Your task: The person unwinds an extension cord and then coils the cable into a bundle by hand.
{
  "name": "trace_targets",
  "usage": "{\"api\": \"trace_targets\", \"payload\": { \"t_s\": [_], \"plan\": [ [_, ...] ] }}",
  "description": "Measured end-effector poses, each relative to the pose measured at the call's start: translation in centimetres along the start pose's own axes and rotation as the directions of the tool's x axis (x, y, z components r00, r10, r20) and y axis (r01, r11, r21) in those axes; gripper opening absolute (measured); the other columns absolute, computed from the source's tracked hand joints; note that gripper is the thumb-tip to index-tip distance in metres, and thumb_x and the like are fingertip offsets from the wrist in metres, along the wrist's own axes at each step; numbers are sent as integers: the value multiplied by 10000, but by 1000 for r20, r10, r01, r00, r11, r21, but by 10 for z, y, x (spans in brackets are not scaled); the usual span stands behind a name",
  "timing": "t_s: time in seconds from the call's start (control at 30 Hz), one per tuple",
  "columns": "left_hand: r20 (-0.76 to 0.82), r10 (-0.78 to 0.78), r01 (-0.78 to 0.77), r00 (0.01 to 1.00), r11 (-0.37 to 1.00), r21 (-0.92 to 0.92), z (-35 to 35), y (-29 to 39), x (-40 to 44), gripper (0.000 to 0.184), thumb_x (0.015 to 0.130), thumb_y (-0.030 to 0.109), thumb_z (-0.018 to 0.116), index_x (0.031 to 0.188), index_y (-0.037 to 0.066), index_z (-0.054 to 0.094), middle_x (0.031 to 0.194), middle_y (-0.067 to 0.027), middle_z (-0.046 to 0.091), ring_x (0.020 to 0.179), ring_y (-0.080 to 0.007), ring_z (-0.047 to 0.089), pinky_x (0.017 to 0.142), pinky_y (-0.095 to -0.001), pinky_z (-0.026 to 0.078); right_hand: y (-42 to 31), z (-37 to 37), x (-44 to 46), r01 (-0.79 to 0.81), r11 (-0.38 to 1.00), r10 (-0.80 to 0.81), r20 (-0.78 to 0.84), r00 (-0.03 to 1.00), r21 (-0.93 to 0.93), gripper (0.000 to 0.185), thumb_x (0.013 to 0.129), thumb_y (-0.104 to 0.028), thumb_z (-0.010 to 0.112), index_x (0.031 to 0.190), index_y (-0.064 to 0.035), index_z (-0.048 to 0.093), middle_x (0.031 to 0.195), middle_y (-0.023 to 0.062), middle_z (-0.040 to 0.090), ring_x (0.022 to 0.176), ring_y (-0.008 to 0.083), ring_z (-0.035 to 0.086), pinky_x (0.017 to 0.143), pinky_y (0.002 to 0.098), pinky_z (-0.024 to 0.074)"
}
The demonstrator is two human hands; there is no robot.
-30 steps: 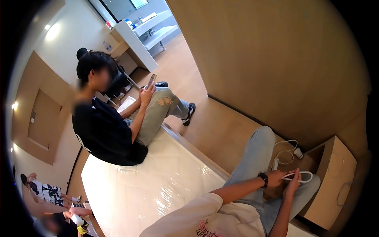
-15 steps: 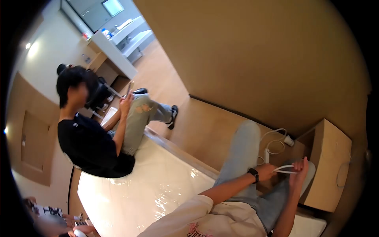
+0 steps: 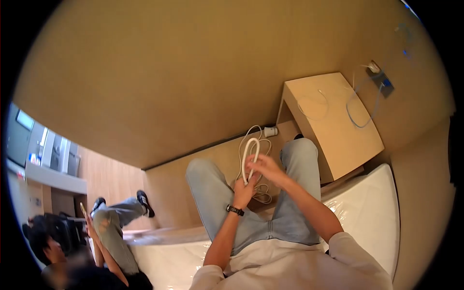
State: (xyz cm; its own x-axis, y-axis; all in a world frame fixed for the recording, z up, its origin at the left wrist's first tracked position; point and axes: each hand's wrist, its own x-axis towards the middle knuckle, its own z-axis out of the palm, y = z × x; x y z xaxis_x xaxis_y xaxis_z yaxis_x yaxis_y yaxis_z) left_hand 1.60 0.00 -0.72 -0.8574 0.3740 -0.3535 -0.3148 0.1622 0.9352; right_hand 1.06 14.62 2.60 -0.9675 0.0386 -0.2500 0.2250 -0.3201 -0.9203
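Between my knees, a white cable (image 3: pixel 253 139) stands up in a narrow loop. Its lower end is pinched in my left hand (image 3: pixel 243 191), which wears a dark watch (image 3: pixel 235 210). My right hand (image 3: pixel 267 169) reaches in from the right, its curled fingers on the side of the loop. Several turns of thinner-looking white cord (image 3: pixel 262 195) hang or lie below and behind the hands, partly hidden by them. By the wall, a white plug-like block (image 3: pixel 270 131) rests on the floor near the cord.
A wooden bedside cabinet (image 3: pixel 333 121) with a thin cable on top stands at the right. Above it is a wall socket (image 3: pixel 380 79) with plugs in it. I sit on a plastic-wrapped mattress (image 3: pixel 367 217). At lower left, a seated person (image 3: pixel 111 241) holds a phone.
My view has swung right, so the cabinet top and socket now show. The cable, stretched sideways between both hands before, now forms an upright loop. The seated person appears lower left.
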Motion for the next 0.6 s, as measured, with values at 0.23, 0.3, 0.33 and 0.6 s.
{"api": "trace_targets", "payload": {
  "t_s": [0.23, 0.3, 0.33, 0.6],
  "plan": [
    [-31, -24, 14, 999, 956, -291, -1, -4, 8, 282, 979, 272, 482, 978, 14, 597, 674, 1, 517, 564, -60, 481, 472, -212, 381, 47, -16, 6, -87, 990, 118, 333, 935, -108, 227, 962, -203, 539, 1123, -44, 543, 877, 29, 591, 789, 111, 595, 684, 255, 492],
    [-81, -35, 2, 996, 928, -373, -4, 0, 10, 234, 974, 247, 485, 877, 49, 564, 657, 7, 499, 563, -78, 479, 511, -241, 395, 51, -11, 4, -2, 997, 35, 424, 905, -79, 260, 942, -247, 583, 1086, -36, 534, 805, 21, 553, 791, 120, 586, 725, 270, 487],
    [-117, -54, 4, 992, 919, -394, -7, 7, 15, 228, 973, 236, 482, 837, 61, 538, 651, 4, 493, 570, -89, 482, 530, -253, 400, 54, -10, 2, -6, 998, 30, 428, 903, -57, 260, 942, -247, 583, 1086, -36, 534, 805, 21, 553, 791, 120, 586, 725, 270, 487],
    [8, 74, -41, 997, 632, -774, -31, 92, 4, 283, 987, 265, 447, 760, 100, 413, 571, 8, 353, 497, -111, 343, 478, -271, 304, 69, -11, 0, 298, 732, 8, 445, 896, -613, 289, 811, -327, 679, 923, -62, 654, 826, 112, 672, 772, 264, 643, 706, 375, 489]
  ]
}}
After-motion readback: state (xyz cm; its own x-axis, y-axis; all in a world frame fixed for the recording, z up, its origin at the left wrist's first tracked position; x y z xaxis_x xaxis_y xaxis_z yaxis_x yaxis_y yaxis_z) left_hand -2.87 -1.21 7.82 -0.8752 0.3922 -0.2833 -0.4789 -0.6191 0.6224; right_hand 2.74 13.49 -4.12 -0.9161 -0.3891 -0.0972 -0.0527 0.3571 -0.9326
